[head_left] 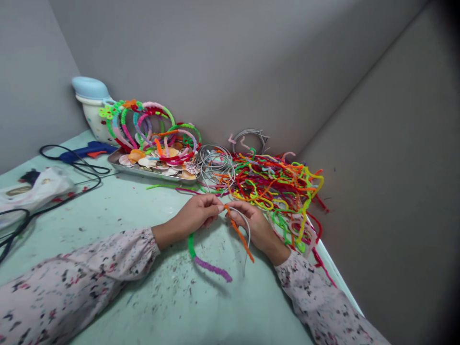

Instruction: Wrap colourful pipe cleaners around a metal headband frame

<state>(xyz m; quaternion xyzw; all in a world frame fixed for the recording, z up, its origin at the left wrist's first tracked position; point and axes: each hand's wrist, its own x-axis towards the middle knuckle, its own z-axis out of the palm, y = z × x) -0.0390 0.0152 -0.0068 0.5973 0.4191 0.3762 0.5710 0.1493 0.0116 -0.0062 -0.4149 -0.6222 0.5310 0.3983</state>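
My left hand (201, 212) is closed on a curved wire hoop whose lower end is wrapped in green and purple fuzzy pipe cleaner (212, 269). Beside it, almost touching, my right hand (253, 223) pinches at an orange pipe cleaner (239, 233). The orange strand starts at the fingertips of both hands and hangs down loose at its other end. A bare grey wire (247, 225) bends out from the same spot and curves down past my right fingers. My palms hide the middle of the hoop.
A heap of coloured pipe cleaners (276, 179) lies behind my right hand, next to coiled grey wire (216, 165). A metal tray (154, 177) holds shells and wrapped hoops. Further left are a blue glue gun (86, 150), black cable, plastic bag (39, 191) and blue-lidded container (94, 112).
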